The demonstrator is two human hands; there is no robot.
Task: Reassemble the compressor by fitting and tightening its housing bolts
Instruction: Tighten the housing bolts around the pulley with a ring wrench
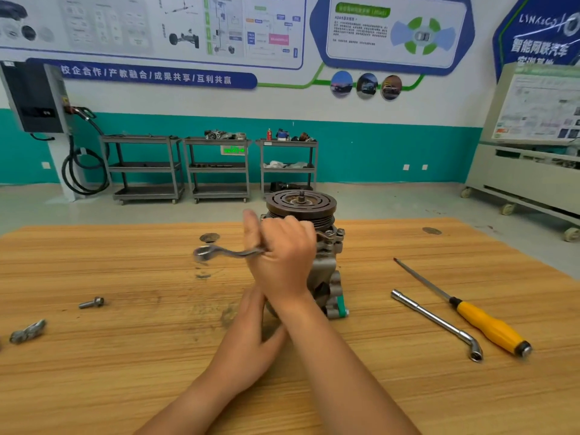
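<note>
The grey cast-metal compressor (324,268), with its dark grooved pulley (301,202) on top, stands on end at the middle of the wooden counter (125,372). Of the two hands, the right hand (287,252) is closed round a cranked steel ring spanner (219,252) reaching to a bolt under the pulley. The left hand (251,328) lies at the base, its fingers hidden, so I cannot tell its grip. A hard pull could likely twist or tip the upright body, or slip the ring off; the loose flanged steel bolt (92,302) might be overlooked.

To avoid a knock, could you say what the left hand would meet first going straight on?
Most likely the compressor base, directly ahead of the left hand; the right hand hides its fingertips, so it may touch already.
</note>
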